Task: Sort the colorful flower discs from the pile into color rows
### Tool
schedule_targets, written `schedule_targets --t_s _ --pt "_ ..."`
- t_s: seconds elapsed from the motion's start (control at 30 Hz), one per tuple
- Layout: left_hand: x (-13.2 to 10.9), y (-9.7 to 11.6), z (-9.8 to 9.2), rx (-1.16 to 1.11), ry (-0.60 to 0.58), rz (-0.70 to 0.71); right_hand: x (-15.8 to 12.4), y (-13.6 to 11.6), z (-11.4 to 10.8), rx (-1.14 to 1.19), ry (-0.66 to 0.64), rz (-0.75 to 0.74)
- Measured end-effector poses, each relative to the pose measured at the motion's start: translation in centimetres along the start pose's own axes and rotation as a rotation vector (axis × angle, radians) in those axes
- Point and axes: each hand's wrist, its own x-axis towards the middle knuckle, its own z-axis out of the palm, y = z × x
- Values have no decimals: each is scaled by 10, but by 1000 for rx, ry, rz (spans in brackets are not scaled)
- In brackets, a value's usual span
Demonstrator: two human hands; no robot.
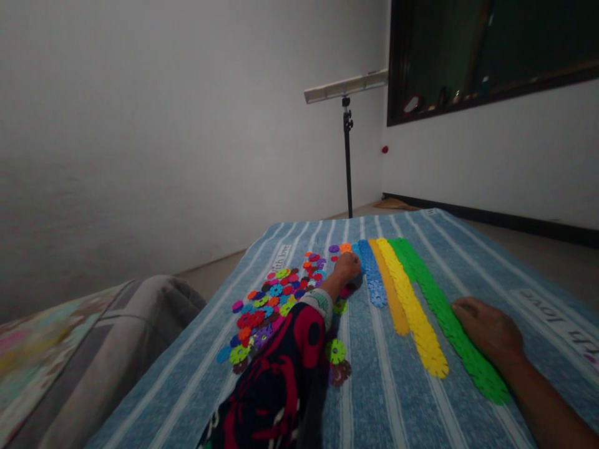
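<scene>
Covering part of the loose discs (276, 290) left of both hands, a patterned sleeve (276, 374) could drag some astray. The right hand (491, 324) lies loosely bent, grip unclear, beside the green row (444, 321) (touching or just apart, I cannot tell); a bump could skew it. Farther off, the left hand (349, 268) curls at light-blue discs (356, 251), any pinch hidden.
</scene>
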Motion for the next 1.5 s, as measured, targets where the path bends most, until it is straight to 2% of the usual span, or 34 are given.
schedule_targets --t_s 0.27,0.43,0.77,0.97,1.07,1.2,1.5 --pt "-9 4 -4 97 11 23 -1 -3 -1 -18 -10 16" --pt "-20 2 -7 136 52 -13 0 -1 0 -15 -12 -1" --pt "-24 1 -1 156 -8 -48 1 1 2 -5 43 -4" --pt "-27 0 -5 165 22 -77 0 1 1 -12 36 -25" --pt "-31 -10 -11 170 42 -100 0 5 2 4 34 -44" --pt "-32 -34 -23 187 80 -150 1 7 3 10 37 -32" --pt "-31 -97 -74 243 179 -359 1 8 3 13 25 -7"
